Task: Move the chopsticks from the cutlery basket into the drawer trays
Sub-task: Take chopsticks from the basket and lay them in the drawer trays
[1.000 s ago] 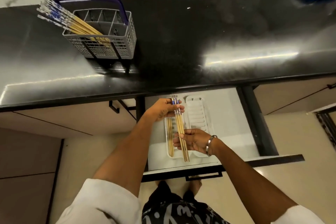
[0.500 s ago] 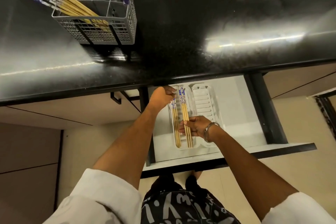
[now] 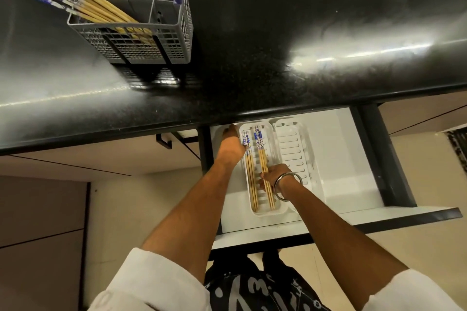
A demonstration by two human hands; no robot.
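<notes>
We look down past both arms into the open drawer [image 3: 348, 159] under the black countertop [image 3: 252, 45]. Two white trays lie side by side in it. The left tray [image 3: 269, 211] holds two small bundles of chopsticks lying lengthwise, blue-patterned ends toward the counter: the left bundle [image 3: 250, 177] along the tray's left wall and the right bundle [image 3: 262, 156] just beside it. The right tray [image 3: 293, 149] shows only its ribbed floor.

Our left hand [image 3: 231, 145] sits at the far left corner of the left tray, up against the patterned end of the left bundle — its fingers reach under the counter's edge, and we cannot tell whether they grip anything. Our right hand [image 3: 274, 175], with a metal bangle [image 3: 286, 185] on the wrist, rests over the middle of the tray with its fingers curled down around the right bundle. The two hands are apart, one at the far end of the tray and one nearer us.

Up on the countertop, well away from the drawer, the grey cutlery basket [image 3: 141, 43] stands with more chopsticks [image 3: 75, 0] leaning out of its left compartment toward the upper left — patterned ends up.
</notes>
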